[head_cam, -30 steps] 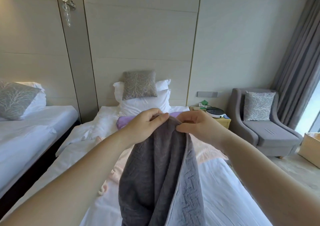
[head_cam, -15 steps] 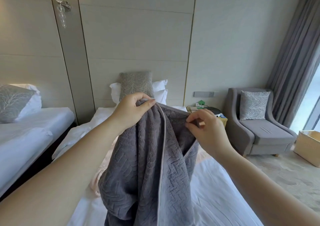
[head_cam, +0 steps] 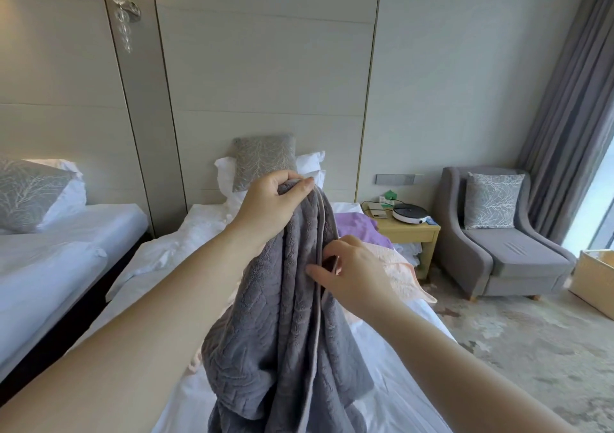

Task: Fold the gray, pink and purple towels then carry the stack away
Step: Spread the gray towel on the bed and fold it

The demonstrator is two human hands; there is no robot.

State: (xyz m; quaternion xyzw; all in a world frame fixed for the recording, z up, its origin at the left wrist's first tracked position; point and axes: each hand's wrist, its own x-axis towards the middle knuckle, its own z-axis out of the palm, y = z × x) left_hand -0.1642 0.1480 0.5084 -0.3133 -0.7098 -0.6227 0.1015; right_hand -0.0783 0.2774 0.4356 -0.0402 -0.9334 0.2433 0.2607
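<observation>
The gray towel (head_cam: pixel 282 326) hangs in front of me over the bed (head_cam: pixel 392 396). My left hand (head_cam: pixel 269 206) grips its top corner, held high. Lower down, my right hand (head_cam: pixel 352 273) pinches the towel's pale hem edge between thumb and fingers. The pink towel (head_cam: pixel 398 273) lies crumpled on the bed behind my right hand. Further back, near the pillows, lies the purple towel (head_cam: pixel 358 228). The gray towel hides part of both.
A second bed (head_cam: pixel 66 256) stands at the left across a dark gap. A wooden nightstand (head_cam: pixel 408 233) with a round white device sits right of the bed, then a gray armchair (head_cam: pixel 505 243). A cardboard box (head_cam: pixel 594 283) is at the far right on the carpet.
My right hand has let go of the top edge and slid down along the hem. My left hand has lifted its corner higher. The purple towel has come into sight.
</observation>
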